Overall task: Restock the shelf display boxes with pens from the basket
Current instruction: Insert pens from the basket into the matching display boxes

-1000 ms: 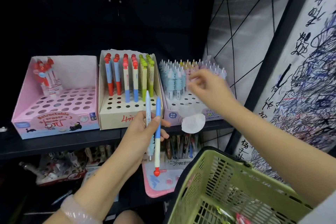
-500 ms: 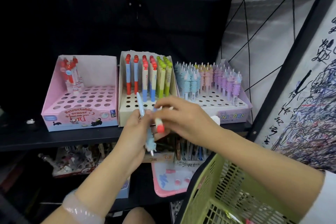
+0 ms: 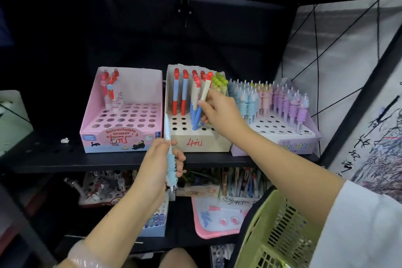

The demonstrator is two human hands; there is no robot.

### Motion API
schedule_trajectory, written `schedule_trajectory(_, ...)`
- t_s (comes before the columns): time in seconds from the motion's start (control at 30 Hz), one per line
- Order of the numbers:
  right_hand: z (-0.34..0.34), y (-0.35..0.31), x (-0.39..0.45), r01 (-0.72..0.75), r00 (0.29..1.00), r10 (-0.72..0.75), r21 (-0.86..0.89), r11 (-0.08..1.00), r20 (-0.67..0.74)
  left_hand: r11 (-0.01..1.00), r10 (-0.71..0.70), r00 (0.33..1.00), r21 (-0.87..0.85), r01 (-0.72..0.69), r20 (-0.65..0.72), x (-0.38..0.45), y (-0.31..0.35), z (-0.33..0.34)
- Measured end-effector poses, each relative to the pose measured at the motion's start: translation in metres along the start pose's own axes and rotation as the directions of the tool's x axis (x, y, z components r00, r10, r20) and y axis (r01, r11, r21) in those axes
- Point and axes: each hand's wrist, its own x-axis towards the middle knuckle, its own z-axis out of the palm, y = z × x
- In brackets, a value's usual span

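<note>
Seat the blue-and-cream pen (image 3: pixel 201 105), pinched in the right hand (image 3: pixel 219 111), straight into a near-row hole of the beige box (image 3: pixel 202 142), left hand (image 3: pixel 162 165) gripping the light-blue pen (image 3: pixel 169 150).

Empty front holes in the beige box (image 3: pixel 196 142); standing pens (image 3: pixel 179 93) crowd behind.

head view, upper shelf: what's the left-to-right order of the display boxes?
Pink eraser box → beige box marked 4元 (right hand holding a blue-and-cream pen there) → lilac unicorn box.
</note>
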Motion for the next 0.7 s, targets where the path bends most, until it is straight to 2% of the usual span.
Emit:
schedule_trajectory(0.07,0.002,-0.002,0.003,-0.025,0.999,0.028,-0.093,0.995,0.035,1.000,0.000,1.000,-0.001,0.000,-0.006,0.000,0.000,-0.002)
schedule_trajectory(0.2,-0.005,-0.008,0.007,-0.029,0.993,0.046,-0.164,0.986,0.106,0.999,0.030,1.000,0.033,-0.030,-0.006,0.002,0.002,-0.002)
schedule_trajectory(0.27,-0.006,-0.008,0.007,-0.046,0.983,0.081,-0.199,0.979,0.167,0.998,0.041,0.999,0.047,-0.042,0.034,0.001,0.002,0.000)
schedule_trajectory(0.37,-0.008,-0.009,0.007,-0.061,0.977,0.107,-0.236,0.970,0.185,0.998,0.038,0.996,0.048,-0.042,0.075,-0.003,0.001,0.006)
schedule_trajectory(0.47,-0.010,-0.011,0.010,-0.036,0.973,0.102,-0.301,0.953,0.208,0.999,0.011,0.995,0.046,-0.015,0.096,-0.009,-0.001,0.013)
schedule_trajectory(0.57,-0.002,-0.010,0.008,0.003,0.950,0.118,-0.387,0.922,0.289,0.997,0.022,0.995,0.067,-0.028,0.094,-0.012,-0.001,0.019)
schedule_trajectory(0.7,0.003,0.004,-0.004,-0.024,0.954,0.126,-0.348,0.937,0.273,0.992,0.039,0.995,0.113,-0.050,0.093,-0.018,0.003,0.020)
